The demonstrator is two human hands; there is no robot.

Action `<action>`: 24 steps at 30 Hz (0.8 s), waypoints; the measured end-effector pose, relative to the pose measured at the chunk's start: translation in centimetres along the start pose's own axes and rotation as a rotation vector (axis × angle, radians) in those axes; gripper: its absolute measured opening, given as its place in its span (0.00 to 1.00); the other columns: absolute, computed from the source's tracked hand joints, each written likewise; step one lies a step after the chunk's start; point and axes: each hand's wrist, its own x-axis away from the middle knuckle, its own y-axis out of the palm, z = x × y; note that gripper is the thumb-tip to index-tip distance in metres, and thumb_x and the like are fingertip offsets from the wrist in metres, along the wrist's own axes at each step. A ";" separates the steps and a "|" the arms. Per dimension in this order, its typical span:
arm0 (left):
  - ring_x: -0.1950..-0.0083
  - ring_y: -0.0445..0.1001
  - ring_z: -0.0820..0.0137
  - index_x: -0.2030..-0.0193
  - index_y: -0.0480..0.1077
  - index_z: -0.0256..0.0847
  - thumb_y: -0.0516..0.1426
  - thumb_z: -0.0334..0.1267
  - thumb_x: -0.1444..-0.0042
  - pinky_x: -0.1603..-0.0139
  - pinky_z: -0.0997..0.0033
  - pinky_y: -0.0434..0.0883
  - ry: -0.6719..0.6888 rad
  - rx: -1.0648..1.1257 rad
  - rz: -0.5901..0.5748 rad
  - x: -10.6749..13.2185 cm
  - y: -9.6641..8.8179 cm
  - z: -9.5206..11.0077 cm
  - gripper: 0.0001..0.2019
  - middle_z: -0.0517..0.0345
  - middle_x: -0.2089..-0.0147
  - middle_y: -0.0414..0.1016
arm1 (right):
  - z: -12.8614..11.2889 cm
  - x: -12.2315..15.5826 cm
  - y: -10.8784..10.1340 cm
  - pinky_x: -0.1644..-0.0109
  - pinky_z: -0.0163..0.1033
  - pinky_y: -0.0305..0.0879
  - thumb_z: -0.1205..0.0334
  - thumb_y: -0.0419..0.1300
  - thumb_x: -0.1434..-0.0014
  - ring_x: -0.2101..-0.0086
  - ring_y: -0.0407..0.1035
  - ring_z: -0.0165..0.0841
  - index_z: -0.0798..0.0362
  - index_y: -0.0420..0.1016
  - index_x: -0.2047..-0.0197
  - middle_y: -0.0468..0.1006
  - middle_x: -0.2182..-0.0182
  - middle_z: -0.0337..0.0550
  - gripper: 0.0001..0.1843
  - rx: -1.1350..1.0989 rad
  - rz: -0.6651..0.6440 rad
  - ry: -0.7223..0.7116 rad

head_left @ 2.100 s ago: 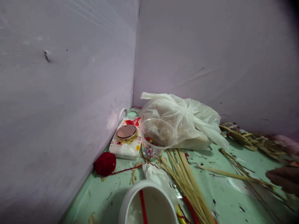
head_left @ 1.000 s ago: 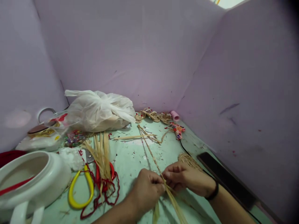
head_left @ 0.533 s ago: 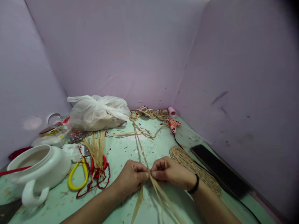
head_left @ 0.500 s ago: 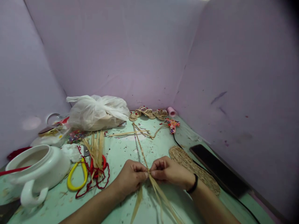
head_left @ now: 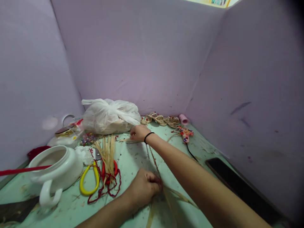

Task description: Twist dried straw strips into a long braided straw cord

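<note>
My left hand (head_left: 144, 188) is closed, pinching a thin braided straw cord (head_left: 154, 160) against the green table near me; loose straw ends fan out below it. My right hand (head_left: 139, 133) is stretched far forward beside a white plastic bag (head_left: 109, 115), its fingers curled on a loose straw strip (head_left: 127, 140) lying on the table. A black band circles the right wrist. The right forearm crosses over the cord.
A bundle of straw strips (head_left: 108, 152) lies over yellow and red scissor handles (head_left: 89, 180) and red thread. A white jug (head_left: 53, 171) stands at left. Small straw sandals (head_left: 159, 119), a pink spool (head_left: 184, 119), a beaded ornament (head_left: 185, 133) and a black phone (head_left: 239, 185) lie right. Purple walls enclose the table.
My right hand let go of the braid and reached forward to the loose straw strip by the bag. My left hand stays on the braid. The view shifted slightly left.
</note>
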 end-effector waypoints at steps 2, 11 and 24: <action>0.87 0.48 0.82 0.86 0.65 0.35 0.50 0.30 0.67 0.84 0.78 0.45 0.000 -0.006 0.012 -0.1 -0.1 -0.2 0.05 0.67 0.91 0.53 | -0.9 -1.5 1.6 0.70 0.34 0.56 0.59 0.61 0.58 0.69 0.67 0.35 0.55 0.78 0.68 0.76 0.70 0.47 0.13 -0.004 -0.041 -0.042; 0.87 0.47 0.82 0.84 0.67 0.34 0.51 0.31 0.65 0.84 0.77 0.44 0.018 0.023 0.034 0.3 -0.3 0.1 0.05 0.68 0.90 0.52 | -2.0 4.9 -3.1 0.72 0.30 0.58 0.68 0.55 0.53 0.75 0.64 0.27 0.57 0.73 0.71 0.72 0.76 0.41 0.06 -0.252 0.092 -0.004; 0.90 0.46 0.84 0.78 0.68 0.32 0.58 0.42 0.65 0.87 0.79 0.42 0.045 0.014 0.119 1.4 0.6 0.7 0.12 0.68 0.90 0.53 | 1.3 21.9 2.1 0.80 0.29 0.50 0.59 0.58 0.54 0.83 0.55 0.21 0.58 0.73 0.66 0.67 0.82 0.36 0.13 -1.238 -0.010 0.440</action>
